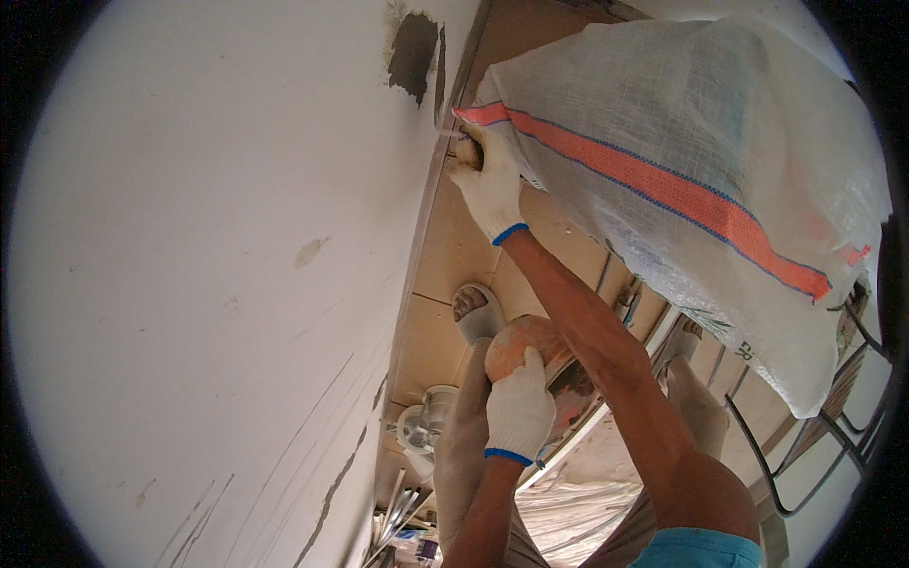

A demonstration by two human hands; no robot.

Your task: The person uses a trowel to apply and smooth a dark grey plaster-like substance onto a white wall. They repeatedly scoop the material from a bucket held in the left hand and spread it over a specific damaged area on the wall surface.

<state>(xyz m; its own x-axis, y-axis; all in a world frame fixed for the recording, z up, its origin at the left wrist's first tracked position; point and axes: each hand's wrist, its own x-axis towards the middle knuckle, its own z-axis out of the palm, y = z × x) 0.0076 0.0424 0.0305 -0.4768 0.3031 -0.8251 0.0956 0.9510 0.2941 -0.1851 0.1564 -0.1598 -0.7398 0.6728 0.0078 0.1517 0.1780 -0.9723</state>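
Observation:
My left hand (521,407), in a white knit glove with a blue cuff, grips a round, orange-brown, bowl-like thing (526,343) smeared with pale dust. One finger lies along its curved side. Farther ahead, my right hand (490,185), gloved the same way, reaches to the foot of the wall. Its fingers curl by a small dark gap, next to a thin pale strip; whatever they hold is hidden. Just right of that hand bulges a large white woven sack (625,114) with an orange stripe.
A white wall (218,237) with scratches, a crack and a dark grey patch (414,55) fills the left. Shiny metal parts (426,417) and several thin rods (398,516) lie along its foot. A black metal frame (757,454) stands right. My sandalled foot (473,305) rests on tan boards.

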